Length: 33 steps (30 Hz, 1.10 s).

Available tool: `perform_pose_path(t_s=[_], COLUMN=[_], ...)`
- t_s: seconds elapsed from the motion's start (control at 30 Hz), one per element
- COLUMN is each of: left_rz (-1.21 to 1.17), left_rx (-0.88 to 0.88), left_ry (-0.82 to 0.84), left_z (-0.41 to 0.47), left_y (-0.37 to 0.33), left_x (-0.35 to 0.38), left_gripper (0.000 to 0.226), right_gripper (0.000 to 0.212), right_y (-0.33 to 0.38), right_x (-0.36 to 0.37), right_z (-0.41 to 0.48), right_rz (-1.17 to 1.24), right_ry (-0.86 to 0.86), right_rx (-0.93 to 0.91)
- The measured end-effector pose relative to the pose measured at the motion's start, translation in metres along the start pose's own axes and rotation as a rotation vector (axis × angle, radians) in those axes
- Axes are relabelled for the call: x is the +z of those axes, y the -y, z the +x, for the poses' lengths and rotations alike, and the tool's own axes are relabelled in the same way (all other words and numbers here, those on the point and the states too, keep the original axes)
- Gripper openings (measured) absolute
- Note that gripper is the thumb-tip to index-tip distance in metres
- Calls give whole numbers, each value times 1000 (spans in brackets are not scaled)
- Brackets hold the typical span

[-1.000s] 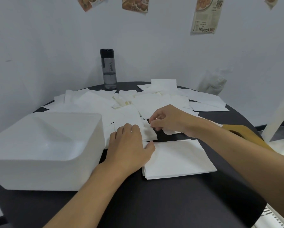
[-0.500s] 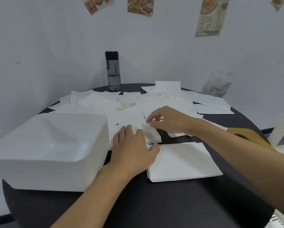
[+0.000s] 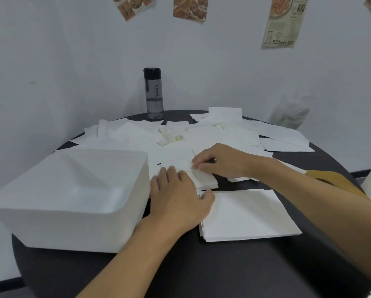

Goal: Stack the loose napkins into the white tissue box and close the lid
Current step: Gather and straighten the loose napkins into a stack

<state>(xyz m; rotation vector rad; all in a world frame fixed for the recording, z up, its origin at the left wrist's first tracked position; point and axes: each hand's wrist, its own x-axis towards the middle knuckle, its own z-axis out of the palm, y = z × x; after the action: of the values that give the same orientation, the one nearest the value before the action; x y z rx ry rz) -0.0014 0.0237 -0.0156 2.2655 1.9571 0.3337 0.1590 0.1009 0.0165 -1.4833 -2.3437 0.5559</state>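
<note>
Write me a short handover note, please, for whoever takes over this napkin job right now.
Left hand: flat on a small napkin pile, holding nothing.
Right hand: fingertips pinching a napkin at that pile's top edge.
White tissue box: open and empty, on the left of the round black table.
Neat napkin stack: right of the left hand, nearer than the small pile.
Loose napkins: spread across the table's far half.
Done: two piles squared up.
Left: gather the rest, load the box, close it. No lid clearly in view.
</note>
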Motion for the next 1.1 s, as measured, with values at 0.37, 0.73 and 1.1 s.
perform_pose_path(t_s=[0.37,0.73,1.1], left_rz=[-115,-577,-1224], left_rx=[-5,145,318], left_ry=[-127,-497,-625], left_z=[-2,-4,-17], left_y=[-2,-8,-19], left_x=[-6,-17,-34], left_gripper=[77,60,28], right_gripper=[24,12,22], right_y=[-3,23,37], right_x=[4,-31,-40], right_z=[7,-35,-88], right_rz=[74,587,525], right_ry=[-182,-529,-535], right_rx=[-71,-61,-168])
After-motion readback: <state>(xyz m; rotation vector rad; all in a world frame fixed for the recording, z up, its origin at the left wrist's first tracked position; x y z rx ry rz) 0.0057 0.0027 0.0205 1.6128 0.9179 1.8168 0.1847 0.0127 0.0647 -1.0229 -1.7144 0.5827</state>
